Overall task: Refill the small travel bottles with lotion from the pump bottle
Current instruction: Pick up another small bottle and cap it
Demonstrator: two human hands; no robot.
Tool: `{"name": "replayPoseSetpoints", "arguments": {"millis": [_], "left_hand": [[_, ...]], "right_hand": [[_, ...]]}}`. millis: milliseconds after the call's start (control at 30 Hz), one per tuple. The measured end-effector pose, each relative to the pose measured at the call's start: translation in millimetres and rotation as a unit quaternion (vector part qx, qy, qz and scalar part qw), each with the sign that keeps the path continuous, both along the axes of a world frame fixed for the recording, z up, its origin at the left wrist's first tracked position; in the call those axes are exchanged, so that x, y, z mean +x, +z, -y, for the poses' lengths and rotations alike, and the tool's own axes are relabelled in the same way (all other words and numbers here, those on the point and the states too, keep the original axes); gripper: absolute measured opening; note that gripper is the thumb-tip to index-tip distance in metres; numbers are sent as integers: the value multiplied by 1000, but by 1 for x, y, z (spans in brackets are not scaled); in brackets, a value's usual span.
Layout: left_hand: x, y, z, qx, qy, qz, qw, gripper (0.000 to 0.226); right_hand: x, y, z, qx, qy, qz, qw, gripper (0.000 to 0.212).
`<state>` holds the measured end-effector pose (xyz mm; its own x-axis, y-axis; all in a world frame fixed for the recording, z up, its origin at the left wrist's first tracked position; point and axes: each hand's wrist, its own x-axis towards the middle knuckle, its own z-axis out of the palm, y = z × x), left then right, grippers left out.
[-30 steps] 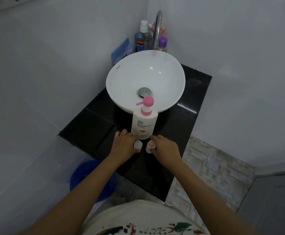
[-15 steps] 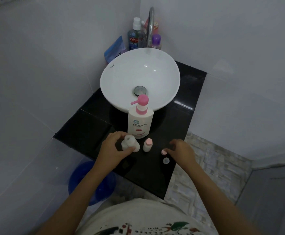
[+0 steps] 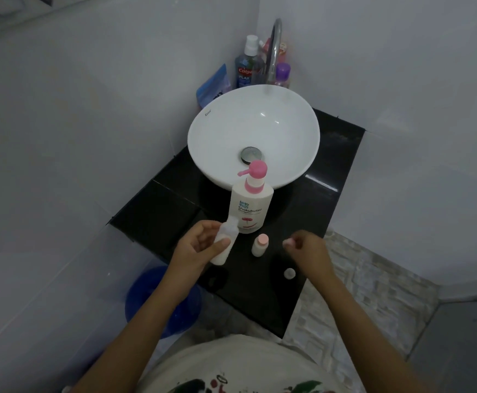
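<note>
Between my hands and the basin: the whole job sits on the black bench [image 3: 328, 165].
Left hand [image 3: 200, 248]: clamped around an uncapped small travel bottle [image 3: 226, 242], lifted off the bench and tilted, its open mouth toward the pump bottle [image 3: 250, 207].
Right hand [image 3: 308, 248]: pinched on a small pink cap [image 3: 288, 243], held just above the bench, well apart from my left.
Step in hand: I judge I am bringing the open bottle under the spout [image 3: 243, 173]; the mouth should sit directly below it and be held upright, since a tilted neck would let lotion run down the side.
Advice to myself: set the cap down first so the right hand is free to press the pump head [image 3: 257, 169] slowly.
Second travel bottle [image 3: 260, 245]: capped, upright on the bench just in front of the pump bottle, between my hands.
Loose disc [image 3: 289, 273]: a small pale round piece on the bench near my right wrist; I cannot tell what it is, but it could be knocked off the edge.
Sink bowl [image 3: 220, 123]: directly behind the pump bottle, limiting room to push back.
Further out: mouthwash [image 3: 246, 69] and tap [image 3: 274, 49] in the corner, a blue bucket [image 3: 138, 296] on the floor, none in the way.
</note>
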<state>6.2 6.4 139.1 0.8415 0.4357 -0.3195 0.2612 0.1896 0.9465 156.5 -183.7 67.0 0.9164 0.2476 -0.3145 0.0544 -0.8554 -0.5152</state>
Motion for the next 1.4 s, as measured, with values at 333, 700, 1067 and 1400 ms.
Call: {"name": "replayPoseSetpoints", "arguments": {"millis": [333, 700, 1067, 1400], "left_hand": [[-1, 5, 5, 3, -79, 22, 997, 30], [3, 8, 11, 1, -90, 31, 995, 21], [4, 15, 13, 4, -92, 45, 995, 19], [4, 16, 15, 7, -94, 50, 994, 19]], "right_hand": [[-40, 112, -5, 319, 107, -87, 938, 25], [-42, 110, 3, 291, 159, -57, 942, 29], [-47, 119, -5, 238, 127, -84, 959, 29], [-50, 121, -3, 195, 118, -63, 972, 27]]}}
